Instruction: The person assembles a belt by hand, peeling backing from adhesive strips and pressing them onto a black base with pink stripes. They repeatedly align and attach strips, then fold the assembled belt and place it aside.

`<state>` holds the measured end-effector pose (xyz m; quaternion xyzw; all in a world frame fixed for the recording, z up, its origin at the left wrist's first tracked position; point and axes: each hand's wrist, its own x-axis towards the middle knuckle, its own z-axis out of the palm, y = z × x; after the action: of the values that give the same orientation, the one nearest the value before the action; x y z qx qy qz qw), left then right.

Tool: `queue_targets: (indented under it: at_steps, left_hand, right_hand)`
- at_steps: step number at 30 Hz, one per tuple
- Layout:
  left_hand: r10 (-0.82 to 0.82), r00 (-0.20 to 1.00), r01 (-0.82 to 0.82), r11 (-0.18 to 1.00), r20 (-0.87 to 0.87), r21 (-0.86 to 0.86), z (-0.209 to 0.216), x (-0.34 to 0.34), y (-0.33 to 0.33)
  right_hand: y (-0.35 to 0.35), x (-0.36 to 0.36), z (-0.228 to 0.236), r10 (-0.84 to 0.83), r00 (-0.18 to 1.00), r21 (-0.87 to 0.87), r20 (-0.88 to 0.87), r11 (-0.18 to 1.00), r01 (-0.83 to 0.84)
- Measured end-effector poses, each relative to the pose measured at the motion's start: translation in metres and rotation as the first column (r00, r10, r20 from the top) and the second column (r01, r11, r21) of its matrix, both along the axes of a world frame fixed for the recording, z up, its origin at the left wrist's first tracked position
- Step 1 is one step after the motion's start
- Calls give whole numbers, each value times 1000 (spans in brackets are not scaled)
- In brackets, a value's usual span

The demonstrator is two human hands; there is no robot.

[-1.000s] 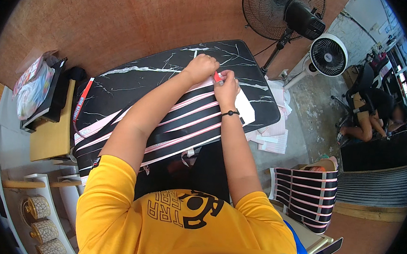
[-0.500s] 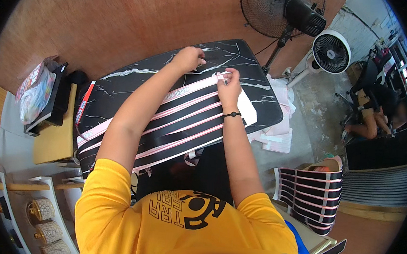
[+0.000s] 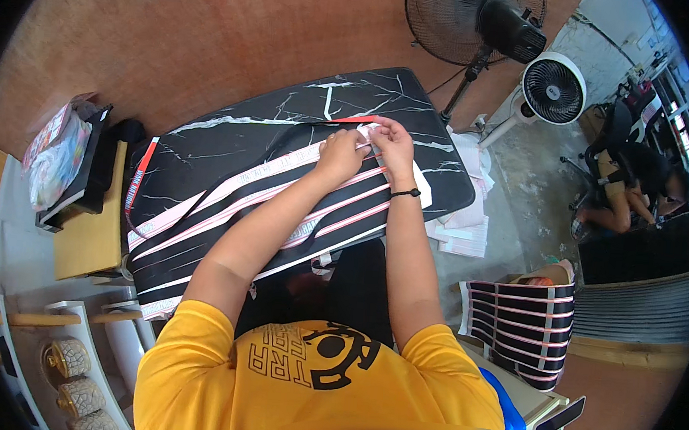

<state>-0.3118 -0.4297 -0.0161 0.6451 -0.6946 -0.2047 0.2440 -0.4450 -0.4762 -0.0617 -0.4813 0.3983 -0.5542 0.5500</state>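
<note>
A brown wood-grained wall (image 3: 237, 40) stands behind a black surface (image 3: 368, 98) patterned with white marble-like veins. Beyond its right end are 1 black fan (image 3: 525, 34) and 1 white fan (image 3: 555, 90). Farther right, a dark office chair (image 3: 616, 130) stands on a scuffed grey floor (image 3: 531, 200). At left are a yellowish wooden stand (image 3: 85, 243) and a white rack (image 3: 94, 348).

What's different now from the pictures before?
The left hand came down and to the right, from over the black table to the striped sheet, next to the right hand. A red strip, between the hands at first, now lies just above them. The right hand stayed near the sheet's end; the white fan stayed put.
</note>
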Motion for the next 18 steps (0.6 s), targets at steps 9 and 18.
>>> queue_targets:
  at_steps: [9,18]
  left_hand:
    - [-6,960,10,1000,280,-13,-27,-37,51]
    - [40,956,-3,992,291,-129,-46,-36,52]
  right_hand:
    - [0,2,-3,-118,977,-67,-177,992,108]
    - [20,-15,5,-280,751,-191,-598,960,206]
